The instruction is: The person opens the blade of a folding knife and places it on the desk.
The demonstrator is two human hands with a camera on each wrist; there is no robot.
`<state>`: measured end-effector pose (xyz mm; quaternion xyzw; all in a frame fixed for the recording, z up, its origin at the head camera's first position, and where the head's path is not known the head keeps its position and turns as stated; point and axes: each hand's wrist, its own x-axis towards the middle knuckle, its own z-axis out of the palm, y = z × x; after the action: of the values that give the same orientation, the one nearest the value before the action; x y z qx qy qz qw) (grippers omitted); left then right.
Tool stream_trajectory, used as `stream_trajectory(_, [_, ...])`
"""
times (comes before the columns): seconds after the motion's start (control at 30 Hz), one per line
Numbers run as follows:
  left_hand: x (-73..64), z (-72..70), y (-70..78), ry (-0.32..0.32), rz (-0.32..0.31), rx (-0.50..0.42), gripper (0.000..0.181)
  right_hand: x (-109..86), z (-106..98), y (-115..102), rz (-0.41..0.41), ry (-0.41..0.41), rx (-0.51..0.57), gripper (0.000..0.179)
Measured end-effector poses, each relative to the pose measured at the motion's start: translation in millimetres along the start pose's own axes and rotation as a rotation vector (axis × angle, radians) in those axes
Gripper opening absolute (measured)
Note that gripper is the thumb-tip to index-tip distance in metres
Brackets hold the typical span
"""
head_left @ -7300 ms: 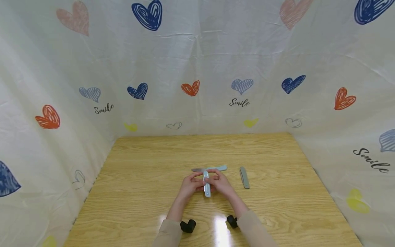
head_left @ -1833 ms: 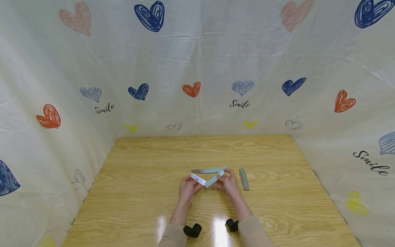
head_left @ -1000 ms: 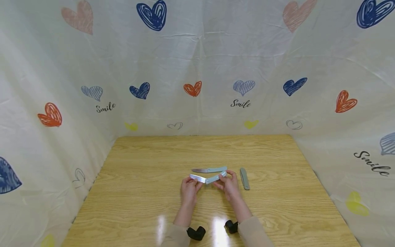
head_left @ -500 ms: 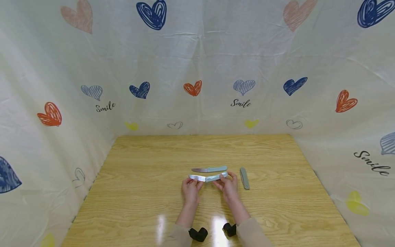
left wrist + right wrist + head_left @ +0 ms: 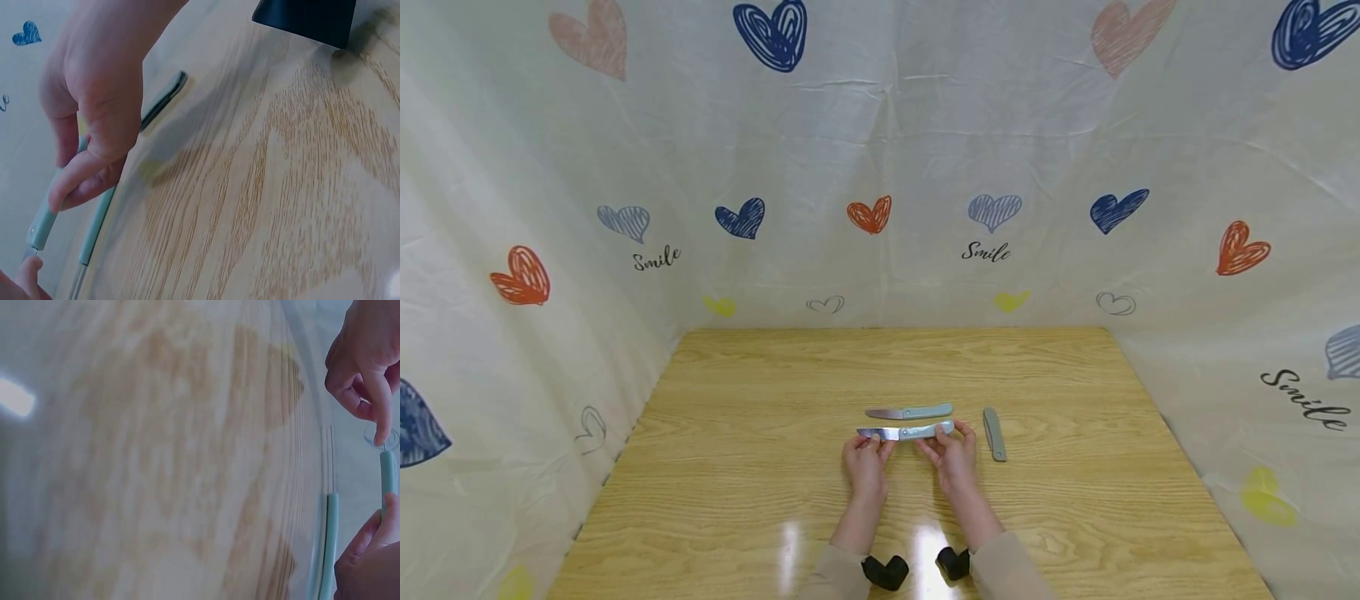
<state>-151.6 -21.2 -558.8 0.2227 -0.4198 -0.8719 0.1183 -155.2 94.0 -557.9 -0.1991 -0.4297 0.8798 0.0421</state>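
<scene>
Between my two hands is a folding knife (image 5: 916, 433) with a pale blue-green handle, its blade swung out almost in line with the handle. My left hand (image 5: 867, 472) pinches the blade, which points left. The handle's far end is gripped by my right hand (image 5: 957, 467), as the left wrist view also shows, with fingers (image 5: 81, 175) round the handle. Just beyond lies a second unfolded knife (image 5: 927, 411) of the same colour, blade to the left. A folded grey-green knife (image 5: 994, 434) lies to the right of my right hand.
All this is on a wood-grain table (image 5: 760, 375), with a white heart-print cloth (image 5: 917, 158) hanging behind and at both sides. Black devices (image 5: 885, 572) stick out at both wrists. Light glares off the table's near part.
The held knife was first folded and upright between both hands. Its blade has since been swung out, from a wide V to nearly straight. The two knives on the table stay put.
</scene>
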Motion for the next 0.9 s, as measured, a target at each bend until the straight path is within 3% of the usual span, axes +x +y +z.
stream_trajectory(0.57, [-2.7, 4.3, -0.8, 0.018, 0.014, -0.036, 0.017, -2.8, 1.3, 3.0, -0.034, 0.033, 0.03, 0.037])
stream_trajectory(0.9, [-5.9, 4.1, -4.1, 0.036, 0.083, -0.04, 0.043, -1.8, 2.5, 2.8, -0.089, 0.053, 0.03, 0.035])
